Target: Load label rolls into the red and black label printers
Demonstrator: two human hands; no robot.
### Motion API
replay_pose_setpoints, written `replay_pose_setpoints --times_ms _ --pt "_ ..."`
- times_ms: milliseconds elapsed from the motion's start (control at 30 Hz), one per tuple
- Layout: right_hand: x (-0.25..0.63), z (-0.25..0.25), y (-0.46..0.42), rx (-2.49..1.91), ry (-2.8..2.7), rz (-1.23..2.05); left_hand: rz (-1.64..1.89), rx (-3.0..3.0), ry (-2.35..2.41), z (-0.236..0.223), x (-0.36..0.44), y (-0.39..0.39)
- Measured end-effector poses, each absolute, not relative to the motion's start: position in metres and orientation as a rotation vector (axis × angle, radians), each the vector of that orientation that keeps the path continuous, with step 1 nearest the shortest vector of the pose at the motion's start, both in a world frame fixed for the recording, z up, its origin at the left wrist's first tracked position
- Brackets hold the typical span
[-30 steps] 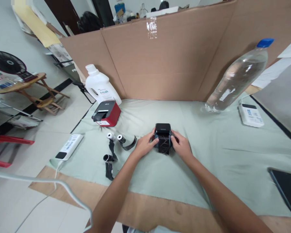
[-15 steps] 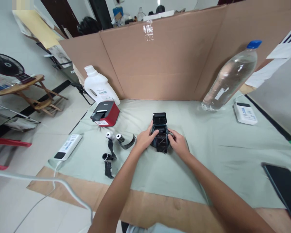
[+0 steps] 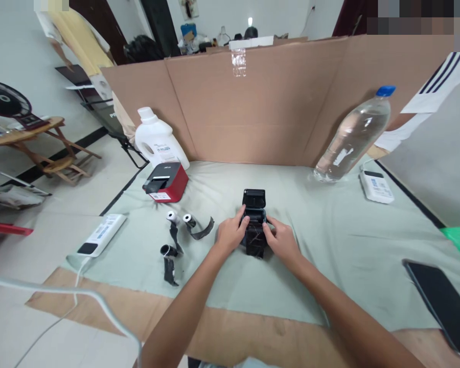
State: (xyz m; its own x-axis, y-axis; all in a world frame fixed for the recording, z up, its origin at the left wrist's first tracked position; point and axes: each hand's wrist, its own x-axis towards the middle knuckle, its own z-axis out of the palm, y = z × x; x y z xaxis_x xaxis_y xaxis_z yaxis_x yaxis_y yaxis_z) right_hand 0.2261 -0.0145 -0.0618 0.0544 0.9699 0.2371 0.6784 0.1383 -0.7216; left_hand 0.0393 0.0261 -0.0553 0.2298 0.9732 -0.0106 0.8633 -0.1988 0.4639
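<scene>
A small black printer (image 3: 254, 198) with its lid raised stands on the cloth between my hands. Black paper (image 3: 256, 239) hangs from its front, creased with pale lines. My left hand (image 3: 232, 232) grips the printer's left side, thumb and index finger at the upper edge. On the other side, the fingers of my right hand (image 3: 282, 237) close round its right edge, the thumb by the paper. To the left lie three paper rolls with black strips unrolled: one roll (image 3: 189, 220), a second roll (image 3: 172, 216) and a third roll (image 3: 168, 250).
Behind the rolls sits a red and black printer (image 3: 174, 181) beside a white jug (image 3: 161, 140). A cardboard screen (image 3: 253, 112) closes off the back. A water bottle (image 3: 352, 138) leans at the right. Power banks (image 3: 103, 235) and a phone (image 3: 440, 301) lie near the sides. Other people stand beyond.
The view has tilted up slightly, so everything sits a little lower. Both hands stay on the black printer; its lid remains raised and the rolls have not moved.
</scene>
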Motion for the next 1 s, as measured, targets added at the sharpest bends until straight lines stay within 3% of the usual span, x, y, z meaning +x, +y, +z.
replay_pose_setpoints --times_ms 233,467,767,1000 --pt "0.236 -0.056 -0.012 -1.67 -1.733 0.536 0.52 2.061 1.657 -0.06 0.039 0.023" --pt "0.241 -0.044 -0.01 -1.54 -1.722 0.413 0.908 1.939 1.531 -0.06 0.035 0.02" --pt "0.252 -0.032 -0.008 -1.441 -1.779 0.413 0.916 1.902 1.579 -0.057 0.041 0.018" --pt "0.239 -0.008 0.029 -1.728 -2.074 0.404 1.032 1.753 1.517 -0.064 0.038 0.025"
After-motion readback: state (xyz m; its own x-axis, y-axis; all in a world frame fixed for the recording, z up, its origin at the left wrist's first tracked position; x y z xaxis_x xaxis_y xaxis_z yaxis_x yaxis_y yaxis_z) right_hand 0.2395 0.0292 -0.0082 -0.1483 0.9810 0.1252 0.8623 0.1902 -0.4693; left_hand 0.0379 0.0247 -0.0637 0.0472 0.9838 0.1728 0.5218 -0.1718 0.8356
